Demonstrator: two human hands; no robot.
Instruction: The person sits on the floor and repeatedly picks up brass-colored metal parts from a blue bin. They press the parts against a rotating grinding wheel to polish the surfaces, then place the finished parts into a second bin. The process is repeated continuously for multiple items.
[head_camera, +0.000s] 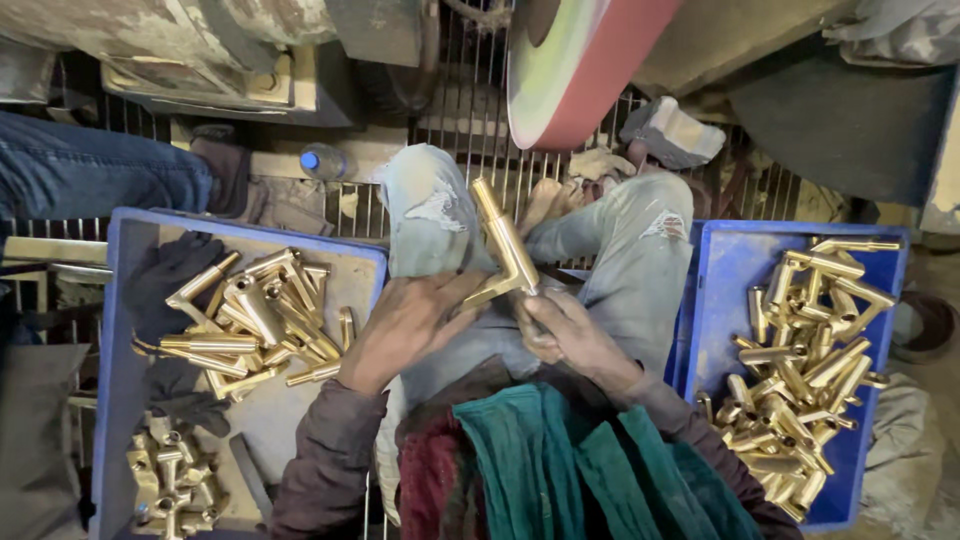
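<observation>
Both the left hand (405, 325) and the right hand (565, 335) pinch the angled brass tube fitting (507, 250), whose free end points toward the spinning-looking red-rimmed polishing wheel (585, 65) just above the grip, where a loose hold could let it snatch.

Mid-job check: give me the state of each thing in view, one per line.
Brass elbow fitting: held up over the lap, in both hands.
Left hand: closed on the fitting's lower arm.
Right hand: gripping beside the bend.
Left blue crate: partly filled with brass pieces.
Right blue crate: piled with brass pieces.
Polishing wheel: untouched; spin unclear.

Angled brass fitting (506, 247) — shiny (L-shaped) — held upright above lap.
</observation>
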